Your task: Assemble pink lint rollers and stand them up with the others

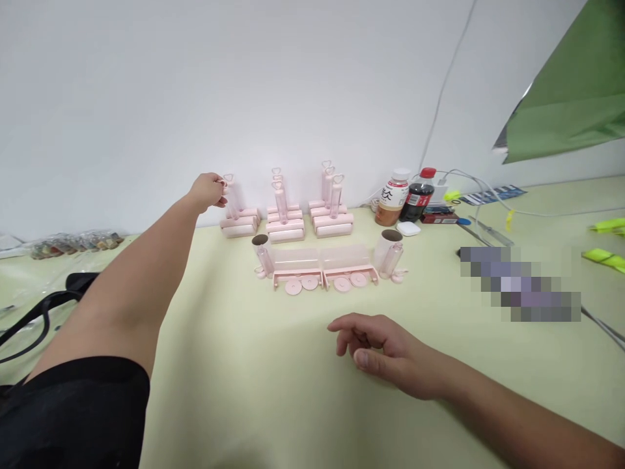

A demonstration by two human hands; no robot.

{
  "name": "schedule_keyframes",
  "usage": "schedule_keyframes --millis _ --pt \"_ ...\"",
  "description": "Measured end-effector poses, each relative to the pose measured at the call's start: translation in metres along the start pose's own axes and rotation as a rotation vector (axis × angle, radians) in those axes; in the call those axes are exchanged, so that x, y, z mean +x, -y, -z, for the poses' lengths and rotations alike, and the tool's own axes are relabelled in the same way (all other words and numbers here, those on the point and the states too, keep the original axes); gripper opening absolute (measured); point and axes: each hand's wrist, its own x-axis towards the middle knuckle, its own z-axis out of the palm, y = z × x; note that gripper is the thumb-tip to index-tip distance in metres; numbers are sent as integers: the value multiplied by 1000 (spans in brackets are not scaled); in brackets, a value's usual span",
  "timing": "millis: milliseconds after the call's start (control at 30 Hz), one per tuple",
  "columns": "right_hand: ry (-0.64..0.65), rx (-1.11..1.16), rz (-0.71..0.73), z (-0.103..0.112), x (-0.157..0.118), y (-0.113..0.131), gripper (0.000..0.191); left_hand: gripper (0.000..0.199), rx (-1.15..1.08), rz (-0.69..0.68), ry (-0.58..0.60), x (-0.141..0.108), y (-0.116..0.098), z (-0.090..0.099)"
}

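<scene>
Touching the leftmost pink handle (234, 200): left hand (209, 191); hovering (loosely curled): right hand (378, 348).

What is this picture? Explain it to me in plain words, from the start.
There is no machine here: these are a person's own two bare hands, seen by one camera worn on the head, looking forward and down. The left hand is at the leftmost heart-topped tube; whether it grips it, I can't tell. The right hand, loosely curled above the table, holds nothing. On the surface are three groups of pink pieces, two hollow rolls, pink discs and two bottles.
</scene>
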Motion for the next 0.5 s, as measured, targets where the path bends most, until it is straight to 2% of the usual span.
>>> schedule_keyframes --millis 200,367,433,500 --pt "17 -3 -36 -2 -2 -2 43 12 -80 -20 23 12 5 -4" --pt "19 -2 -45 -1 -2 -3 42 10 -120 -34 43 9 2 -6" --pt "22 -2 -42 -1 -2 -3 42 20 -80 2 2 3 -1 -5" --pt "21 -7 -41 -1 -2 -3 43 35 -23 45 -87 -7 -4 -2"
